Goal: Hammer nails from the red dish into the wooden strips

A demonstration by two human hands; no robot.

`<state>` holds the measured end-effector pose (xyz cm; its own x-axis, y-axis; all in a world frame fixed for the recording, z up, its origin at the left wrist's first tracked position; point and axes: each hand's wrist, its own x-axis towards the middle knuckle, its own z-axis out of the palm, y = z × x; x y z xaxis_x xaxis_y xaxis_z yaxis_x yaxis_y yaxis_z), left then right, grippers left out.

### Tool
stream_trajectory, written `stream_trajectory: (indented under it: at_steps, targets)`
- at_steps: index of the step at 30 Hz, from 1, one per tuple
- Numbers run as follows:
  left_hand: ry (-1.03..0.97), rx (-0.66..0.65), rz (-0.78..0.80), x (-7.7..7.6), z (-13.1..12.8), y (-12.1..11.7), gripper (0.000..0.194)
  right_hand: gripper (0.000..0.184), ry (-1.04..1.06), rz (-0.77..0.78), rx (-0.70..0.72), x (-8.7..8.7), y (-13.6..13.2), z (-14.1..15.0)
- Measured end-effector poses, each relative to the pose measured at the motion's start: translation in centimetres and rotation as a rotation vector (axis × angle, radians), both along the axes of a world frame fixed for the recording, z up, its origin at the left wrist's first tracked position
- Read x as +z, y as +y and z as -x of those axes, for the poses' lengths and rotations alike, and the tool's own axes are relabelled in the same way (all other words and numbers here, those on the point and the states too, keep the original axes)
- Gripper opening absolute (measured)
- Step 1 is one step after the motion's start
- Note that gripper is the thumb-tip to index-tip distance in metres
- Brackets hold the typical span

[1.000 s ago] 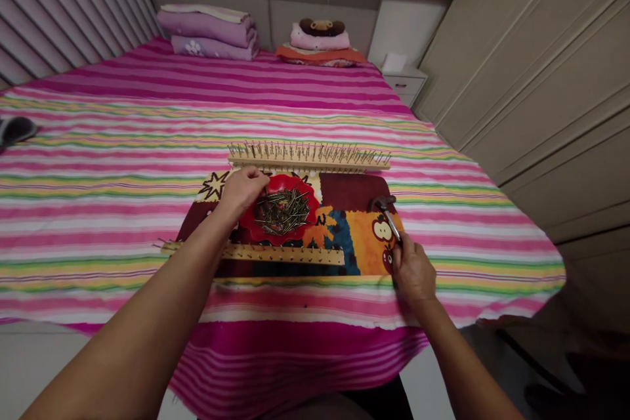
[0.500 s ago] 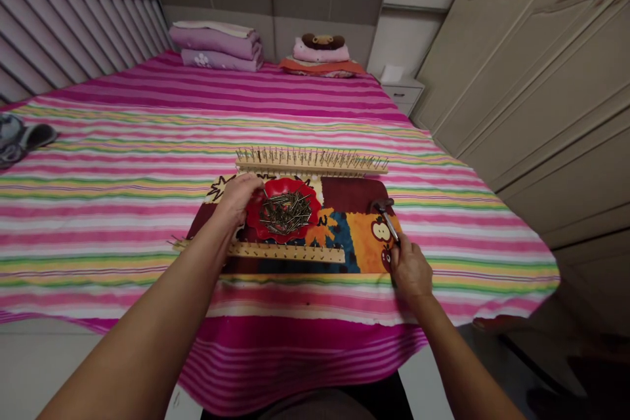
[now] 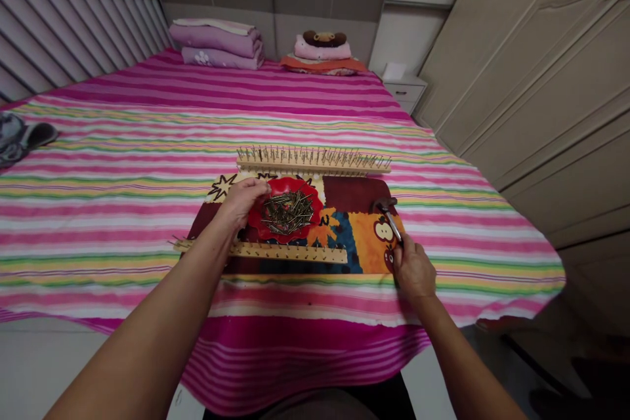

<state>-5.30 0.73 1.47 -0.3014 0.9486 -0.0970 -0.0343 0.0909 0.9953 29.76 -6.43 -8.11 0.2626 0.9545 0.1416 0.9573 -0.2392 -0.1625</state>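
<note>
At the left rim of a red scalloped bowl (image 3: 256, 222), my left hand (image 3: 242, 202) is closed, thumb and fingers pressed together; I cannot make out what is between them. A pile of nails (image 3: 289, 211) fills the bowl. My right hand (image 3: 414, 270) grips the handle of a hammer (image 3: 391, 220), whose head rests over the right side of a patterned mat (image 3: 354, 193). In front of the bowl lies a wooden strip (image 3: 315, 254) with nails in it, partly hidden by my left forearm. Behind the bowl, another wooden strip (image 3: 315, 167) bristles with upright nails.
Everything sits on a bed with a striped sheet (image 3: 472, 216). Folded purple bedding (image 3: 219, 46) and a pink and orange stack (image 3: 322, 56) lie by the headboard. A grey and dark cloth item (image 3: 24, 138) is at the left. A wardrobe (image 3: 531, 72) stands at the right.
My left hand has shifted slightly right, its fingertips now over the bowl's rim and drawn closer together. The right hand and hammer look almost unmoved.
</note>
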Motion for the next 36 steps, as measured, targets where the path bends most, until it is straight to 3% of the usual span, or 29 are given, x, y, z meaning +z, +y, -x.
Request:
stream_trajectory:
  at_steps: [5,9,14,18,24,36]
  targets:
    - [0.203,0.011,-0.056,1.0,-0.8,-1.8,0.018,0.036,-0.016,-0.022,-0.013,-0.3,0.0,-0.1]
    - [0.206,-0.076,-0.081,1.1,-2.6,-5.5,0.027,0.035,-0.020,-0.023,-0.009,-0.4,0.1,-0.1]
    - [0.168,-0.166,-0.017,-2.2,-6.7,-10.7,0.022,0.036,-0.016,-0.019,-0.013,-0.2,0.1,-0.1]
    - [0.196,-0.189,0.016,-5.3,-9.8,-12.9,0.018,0.037,-0.004,-0.007,-0.014,-0.2,0.1,-0.1]
    - [0.394,-0.093,-0.134,-7.3,-11.9,-13.4,0.017,0.037,0.003,-0.009,-0.020,-0.2,0.0,-0.1]
    - [0.544,-0.014,-0.376,-9.9,-13.2,-12.0,0.019,0.039,0.015,0.005,-0.034,-0.3,0.1,-0.1]
